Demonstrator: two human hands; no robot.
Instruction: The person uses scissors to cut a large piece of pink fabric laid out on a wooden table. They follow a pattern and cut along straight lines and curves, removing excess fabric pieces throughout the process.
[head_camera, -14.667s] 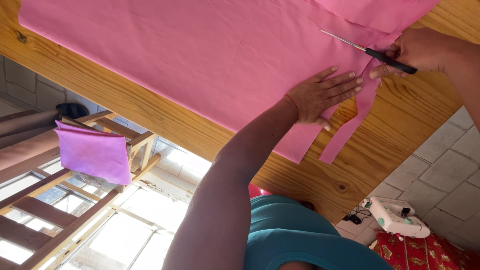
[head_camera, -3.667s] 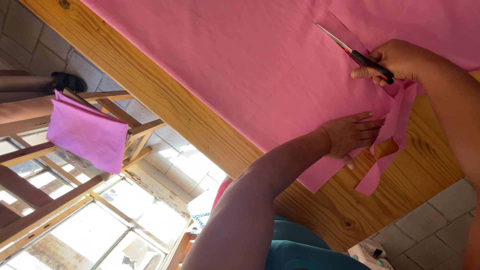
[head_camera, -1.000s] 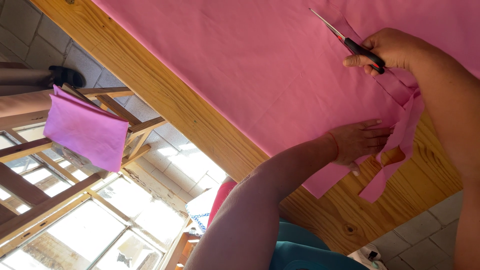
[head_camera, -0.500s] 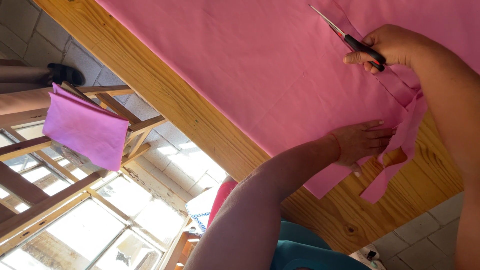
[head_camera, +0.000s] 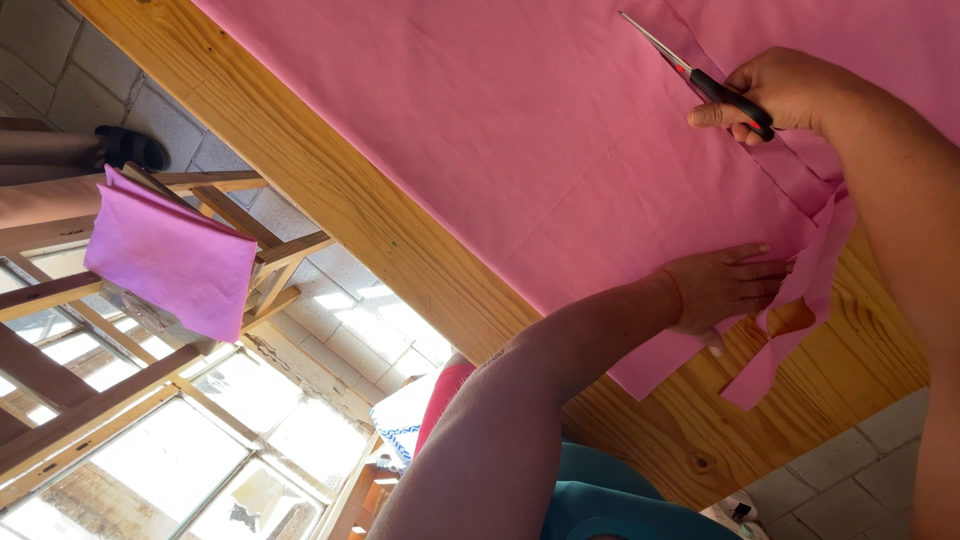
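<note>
- Head view: the pink fabric lies spread flat over the wooden table.
- The right hand, at the fabric's far side, is closed around the black-handled scissors; the blades point along a cut line in the fabric.
- The left hand rests flat with fingers spread on the fabric's near edge, apparently pinning it against sliding.
- 1 cut strip hangs beside that hand.
- A folded pink cloth sits on a wooden chair, well apart from the fabric.

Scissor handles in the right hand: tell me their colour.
Black, with a touch of red, on the metal-bladed scissors held by the right hand; head view.
</note>
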